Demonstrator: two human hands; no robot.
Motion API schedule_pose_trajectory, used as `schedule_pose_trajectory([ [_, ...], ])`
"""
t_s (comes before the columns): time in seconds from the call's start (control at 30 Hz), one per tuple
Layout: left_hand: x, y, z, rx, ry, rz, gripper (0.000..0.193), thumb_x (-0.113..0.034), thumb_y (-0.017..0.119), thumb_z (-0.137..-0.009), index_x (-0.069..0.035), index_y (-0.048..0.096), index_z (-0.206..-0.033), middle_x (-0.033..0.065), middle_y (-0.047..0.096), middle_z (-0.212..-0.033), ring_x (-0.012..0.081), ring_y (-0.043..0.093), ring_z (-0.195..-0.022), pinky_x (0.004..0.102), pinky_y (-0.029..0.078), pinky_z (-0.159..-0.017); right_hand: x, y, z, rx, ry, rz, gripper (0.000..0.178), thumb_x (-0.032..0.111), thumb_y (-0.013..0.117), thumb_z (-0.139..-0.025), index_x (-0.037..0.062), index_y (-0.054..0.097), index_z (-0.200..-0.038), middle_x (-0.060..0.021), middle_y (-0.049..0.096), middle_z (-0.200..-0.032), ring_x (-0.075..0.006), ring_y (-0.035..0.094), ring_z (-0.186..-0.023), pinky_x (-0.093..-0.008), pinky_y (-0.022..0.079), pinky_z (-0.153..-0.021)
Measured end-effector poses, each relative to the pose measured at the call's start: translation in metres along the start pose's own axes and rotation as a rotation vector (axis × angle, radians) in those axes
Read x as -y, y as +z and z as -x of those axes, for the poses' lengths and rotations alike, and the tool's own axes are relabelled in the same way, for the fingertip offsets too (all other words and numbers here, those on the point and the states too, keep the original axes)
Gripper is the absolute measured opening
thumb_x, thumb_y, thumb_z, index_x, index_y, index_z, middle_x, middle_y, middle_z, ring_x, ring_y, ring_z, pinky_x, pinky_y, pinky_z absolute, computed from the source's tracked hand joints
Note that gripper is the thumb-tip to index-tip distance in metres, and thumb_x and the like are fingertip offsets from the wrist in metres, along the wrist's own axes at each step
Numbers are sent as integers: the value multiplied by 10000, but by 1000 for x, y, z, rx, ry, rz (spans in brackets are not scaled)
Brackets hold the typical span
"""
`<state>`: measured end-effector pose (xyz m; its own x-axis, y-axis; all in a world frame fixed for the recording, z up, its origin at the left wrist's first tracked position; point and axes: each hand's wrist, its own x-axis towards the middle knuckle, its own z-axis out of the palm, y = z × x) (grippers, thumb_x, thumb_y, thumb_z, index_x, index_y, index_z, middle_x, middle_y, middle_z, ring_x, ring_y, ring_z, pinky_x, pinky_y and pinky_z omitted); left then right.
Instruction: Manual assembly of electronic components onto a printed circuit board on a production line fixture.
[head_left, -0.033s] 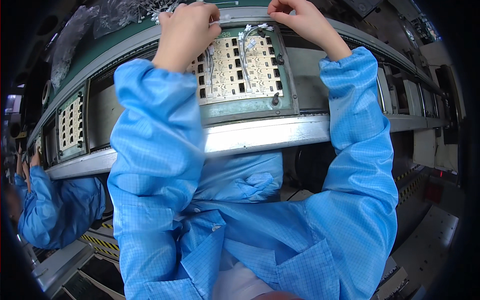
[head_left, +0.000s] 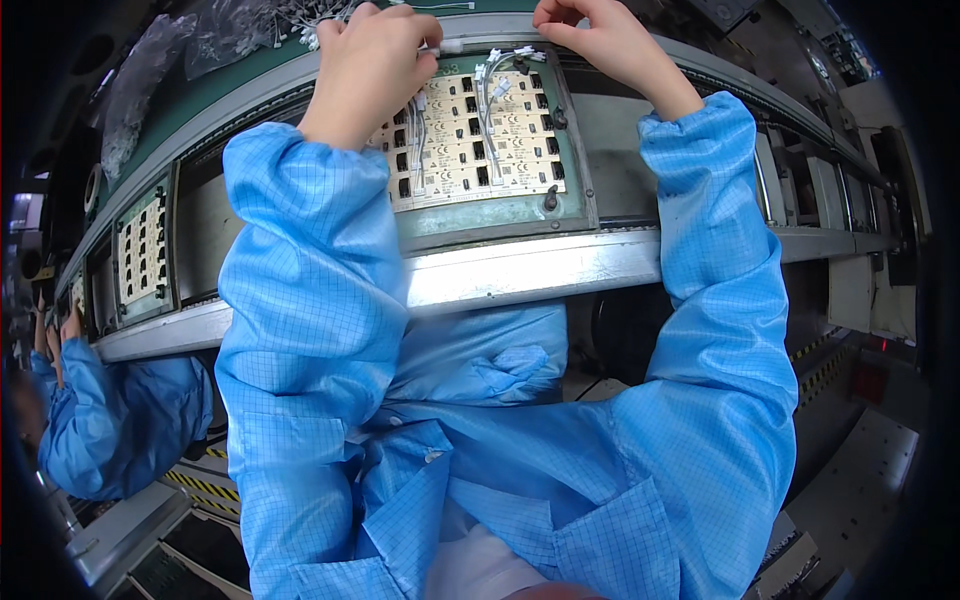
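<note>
My left hand (head_left: 372, 72) is closed above the far left part of a panel of cream circuit boards (head_left: 515, 140). A small white connector (head_left: 452, 46) sticks out from its fingertips. Beyond the panel's far right corner, my right hand (head_left: 598, 32) has thumb and fingers pinched together; whatever is between them is too small to make out. White wire leads (head_left: 487, 105) with white plugs lie across the boards, and black components stand in columns on them. The panel rests in a green carrier frame (head_left: 480, 215). My left hand covers its far left corner.
The carrier sits on a conveyor with a metal front rail (head_left: 530, 268). Another carrier (head_left: 140, 245) with boards stands farther left. Loose white leads (head_left: 310, 14) and clear plastic bags (head_left: 150, 80) lie on the green far surface. A co-worker in a blue sleeve (head_left: 120, 410) is at the left.
My left hand has shifted slightly left and the connector at its fingertips now shows more clearly. My right hand has barely moved, staying pinched.
</note>
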<state>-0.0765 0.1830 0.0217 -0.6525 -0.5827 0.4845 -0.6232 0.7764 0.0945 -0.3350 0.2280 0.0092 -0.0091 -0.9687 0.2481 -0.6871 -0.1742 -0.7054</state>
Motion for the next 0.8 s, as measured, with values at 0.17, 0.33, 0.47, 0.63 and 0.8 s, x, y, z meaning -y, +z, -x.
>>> schedule_pose_trajectory([
  [0.17,-8,7,-3,138,122,-135,110,-135,661,-858,-131,765,-892,43,695,-885,270,628,-975,488,389,-886,0,0,1,12,-18,1,124,121,684,-902,14,686,-964,-65,679,-776,-137,629,-708,-304,514,-662],
  [0.33,-4,34,2,-1,-17,-90,139,-129,634,-860,-133,773,-870,41,697,-864,249,627,-939,470,388,-884,3,2,2,-5,-103,101,136,129,680,-907,11,689,-975,-97,688,-800,-165,646,-724,-312,520,-668],
  [0.47,-3,32,2,-65,111,-3,150,-126,625,-878,-113,774,-894,76,711,-850,291,654,-918,500,399,-885,6,7,2,-80,-246,201,139,155,678,-909,35,708,-974,-117,696,-888,-258,669,-825,-358,527,-726],
  [0.63,24,46,5,4,88,104,169,-207,673,-915,-127,732,-1052,64,760,-979,312,702,-1005,499,464,-867,31,36,0,6,-381,414,140,232,667,-908,126,751,-945,-71,656,-966,-301,590,-1010,-447,417,-862],
  [0.8,31,36,4,-138,166,178,233,-142,701,-890,-134,735,-1120,105,745,-1000,325,684,-1020,417,524,-926,24,43,-3,34,-428,486,115,170,631,-890,124,733,-915,-62,651,-965,-290,583,-1029,-437,400,-884],
])
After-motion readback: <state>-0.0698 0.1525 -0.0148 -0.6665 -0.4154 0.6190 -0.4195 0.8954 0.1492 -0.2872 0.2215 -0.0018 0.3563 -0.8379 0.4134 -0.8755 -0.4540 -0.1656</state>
